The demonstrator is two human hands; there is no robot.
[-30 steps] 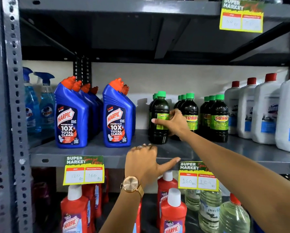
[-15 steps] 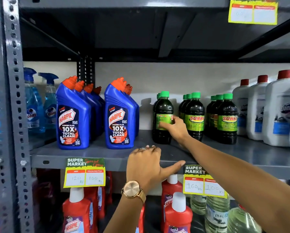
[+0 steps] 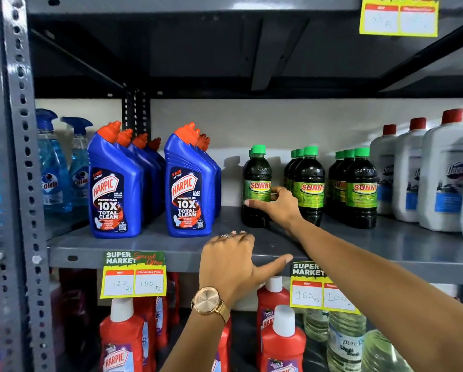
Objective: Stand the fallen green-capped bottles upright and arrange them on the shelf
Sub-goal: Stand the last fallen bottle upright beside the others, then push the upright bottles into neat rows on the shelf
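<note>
Three rows of bottles (image 3: 309,183) stand upright on the shelf (image 3: 155,244). Right hand (image 3: 280,204) grips the leftmost bottle (image 3: 257,183); turn it label-forward. Left hand (image 3: 231,260) rests spread on the edge.

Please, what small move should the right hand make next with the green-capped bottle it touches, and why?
Probably slide that leftmost bottle a little to the right. It stands upright with its label facing front, but the gap to the middle row looks wider than the gap between the other two rows. The right hand is already around its lower body; the left hand rests on the shelf edge.
</note>
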